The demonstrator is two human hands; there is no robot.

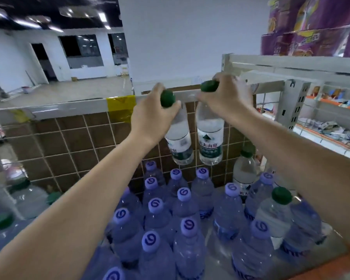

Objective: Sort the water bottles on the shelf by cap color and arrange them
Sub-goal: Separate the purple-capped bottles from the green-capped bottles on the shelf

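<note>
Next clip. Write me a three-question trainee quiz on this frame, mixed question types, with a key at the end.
1. True or false: both hands hold bottles with purple caps.
2. Which cap color is most common among the bottles standing on the shelf? A green B purple C red
3. Fill in: each lifted bottle is held near its ____.

Key:
1. False; the left hand and right hand each hold a green-capped bottle.
2. B, see the purple-capped bottles.
3. Cap.
</note>
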